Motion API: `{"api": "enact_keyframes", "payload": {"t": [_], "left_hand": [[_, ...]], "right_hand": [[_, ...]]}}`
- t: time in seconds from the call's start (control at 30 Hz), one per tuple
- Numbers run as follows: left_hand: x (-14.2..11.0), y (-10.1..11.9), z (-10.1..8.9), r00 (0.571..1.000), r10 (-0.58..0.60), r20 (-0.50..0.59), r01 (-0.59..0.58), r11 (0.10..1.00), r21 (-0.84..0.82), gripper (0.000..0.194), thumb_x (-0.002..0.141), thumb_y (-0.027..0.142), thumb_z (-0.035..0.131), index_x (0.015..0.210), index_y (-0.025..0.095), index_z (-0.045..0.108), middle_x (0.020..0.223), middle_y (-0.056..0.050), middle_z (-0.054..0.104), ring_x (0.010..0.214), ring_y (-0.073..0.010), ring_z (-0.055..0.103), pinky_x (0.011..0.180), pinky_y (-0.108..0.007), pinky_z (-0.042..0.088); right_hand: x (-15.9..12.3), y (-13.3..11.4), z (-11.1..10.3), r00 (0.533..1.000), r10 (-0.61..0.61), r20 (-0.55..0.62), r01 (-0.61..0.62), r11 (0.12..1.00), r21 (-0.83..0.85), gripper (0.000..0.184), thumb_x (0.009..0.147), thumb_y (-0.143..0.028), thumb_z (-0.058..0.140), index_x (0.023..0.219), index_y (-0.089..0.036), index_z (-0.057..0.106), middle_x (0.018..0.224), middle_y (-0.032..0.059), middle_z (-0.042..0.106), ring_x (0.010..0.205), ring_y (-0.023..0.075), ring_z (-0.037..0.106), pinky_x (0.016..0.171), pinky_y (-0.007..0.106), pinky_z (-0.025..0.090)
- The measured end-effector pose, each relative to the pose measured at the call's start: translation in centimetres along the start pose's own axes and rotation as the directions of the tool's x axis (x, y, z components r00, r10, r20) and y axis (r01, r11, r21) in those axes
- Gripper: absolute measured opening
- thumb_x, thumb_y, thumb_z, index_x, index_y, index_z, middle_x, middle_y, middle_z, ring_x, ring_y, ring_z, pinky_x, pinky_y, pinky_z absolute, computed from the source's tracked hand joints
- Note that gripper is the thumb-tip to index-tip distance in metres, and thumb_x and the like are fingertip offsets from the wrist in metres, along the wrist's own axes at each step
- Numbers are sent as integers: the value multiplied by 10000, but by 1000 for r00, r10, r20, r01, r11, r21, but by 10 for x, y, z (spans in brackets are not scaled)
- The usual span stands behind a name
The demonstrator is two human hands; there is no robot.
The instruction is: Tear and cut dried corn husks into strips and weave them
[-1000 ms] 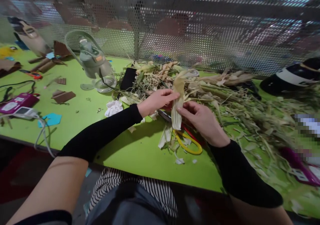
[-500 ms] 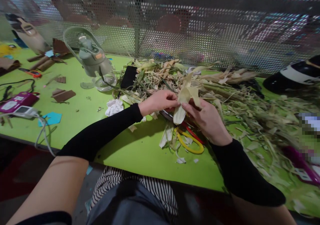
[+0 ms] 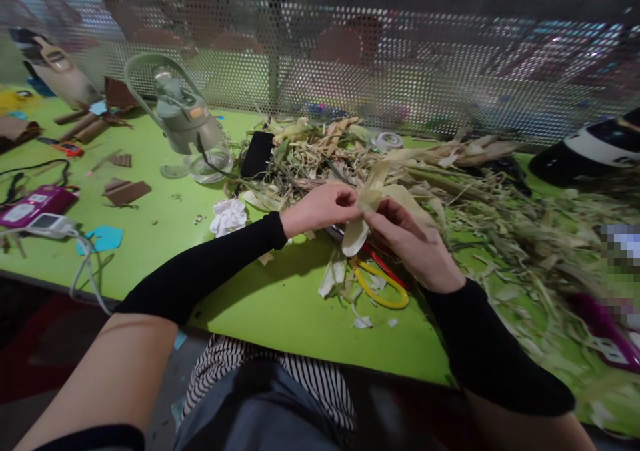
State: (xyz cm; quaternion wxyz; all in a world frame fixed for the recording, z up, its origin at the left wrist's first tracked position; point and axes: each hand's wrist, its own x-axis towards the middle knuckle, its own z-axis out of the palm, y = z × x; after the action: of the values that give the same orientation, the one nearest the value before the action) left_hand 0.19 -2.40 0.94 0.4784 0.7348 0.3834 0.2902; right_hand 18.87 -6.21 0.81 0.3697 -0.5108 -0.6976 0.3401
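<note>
Between my two hands is a pale corn husk (image 3: 371,194), folded or crossed where the fingertips meet. My left hand (image 3: 324,207) pinches it from the left with thumb and fingers. From the right, my right hand (image 3: 413,241) grips the same husk, its fingers curled and partly hidden. One rounded end of the husk hangs below the fingertips. Under my hands lie scissors with a yellow and red handle (image 3: 385,296), their blades mostly covered. Husk scraps (image 3: 334,274) rest beside the handle.
Dried husks (image 3: 325,151) pile up along the back, with shreds (image 3: 530,257) spread rightward. A black phone (image 3: 258,155), green water bottle (image 3: 187,121) and crumpled tissue (image 3: 228,217) stand or lie left of my hands. A roll of tape (image 3: 387,141) sits by the perforated metal screen (image 3: 320,51).
The husk has been turned and bent between my fingers; its upper flap now leans over to the right. My right fingers have curled in closer. The tape roll behind is more visible.
</note>
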Motion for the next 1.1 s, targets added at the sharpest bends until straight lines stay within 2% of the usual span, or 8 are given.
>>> {"api": "enact_keyframes", "payload": {"t": [0.07, 0.2, 0.3, 0.4, 0.57, 0.7, 0.93, 1.1], "left_hand": [[1, -2, 0, 1000, 23, -5, -23, 1000, 11, 127, 833, 230, 610, 747, 150, 561, 732, 26, 548, 694, -94, 467, 654, -228, 359], [1, 1, -4, 1000, 19, 3, -19, 999, -33, 141, 822, 213, 621, 725, 149, 541, 707, 36, 527, 660, -81, 457, 645, -228, 356], [1, 3, -6, 1000, -7, 15, 8, 995, -99, 140, 807, 186, 633, 722, 152, 528, 693, 45, 533, 632, -67, 460, 640, -219, 372], [1, 3, -8, 1000, -1, -12, 0, 996, -91, 169, 802, 182, 667, 707, 150, 531, 676, 53, 540, 613, -55, 465, 620, -204, 371], [0, 3, -4, 993, -114, 20, 115, 973, -200, 179, 871, 153, 643, 745, 154, 516, 609, 55, 585, 539, -56, 554, 577, -187, 437], [1, 3, 2, 980, -195, 41, 198, 923, -331, 187, 867, 66, 640, 777, 150, 500, 641, 32, 646, 584, -69, 639, 640, -199, 532], [1, 0, 5, 981, -194, 3, 190, 955, -226, 175, 895, 143, 642, 738, 131, 565, 687, -5, 670, 617, -84, 658, 669, -219, 558], [0, -3, 6, 985, -175, -3, 173, 976, -131, 131, 868, 157, 645, 754, 137, 585, 735, -24, 690, 656, -100, 655, 673, -225, 539]], "right_hand": [[0, -1, 0, 999, 33, -7, -32, 998, 62, 284, 846, -513, 664, 825, -231, 637, 744, 20, 637, 673, 183, 573, 598, 307, 463], [2, -5, -3, 997, 73, -11, -73, 997, -12, 305, 741, -488, 766, 736, -212, 635, 711, 26, 641, 623, 169, 538, 546, 294, 409], [3, -9, -3, 985, 169, -16, -168, 984, 58, 302, 707, -470, 780, 746, -205, 640, 685, 13, 645, 534, 127, 466, 482, 273, 350], [2, -11, -2, 978, 206, -33, -202, 974, 97, 301, 669, -447, 799, 744, -215, 623, 642, -8, 616, 530, 128, 473, 477, 266, 365], [-2, -9, 0, 985, 165, -56, -158, 982, 104, 277, 702, -445, 778, 757, -217, 632, 672, -3, 633, 532, 123, 487, 461, 254, 389], [1, -3, 1, 989, 131, -65, -130, 991, 16, 267, 718, -458, 759, 755, -224, 636, 666, 6, 645, 534, 129, 484, 460, 258, 402], [7, -3, 1, 996, 87, -29, -89, 994, -64, 233, 736, -429, 727, 764, -204, 676, 748, 38, 709, 745, 224, 647, 664, 328, 511], [2, 4, 4, 995, 73, -70, -78, 995, -69, 218, 808, -438, 666, 816, -223, 696, 787, 26, 721, 785, 219, 661, 664, 317, 516]]}}
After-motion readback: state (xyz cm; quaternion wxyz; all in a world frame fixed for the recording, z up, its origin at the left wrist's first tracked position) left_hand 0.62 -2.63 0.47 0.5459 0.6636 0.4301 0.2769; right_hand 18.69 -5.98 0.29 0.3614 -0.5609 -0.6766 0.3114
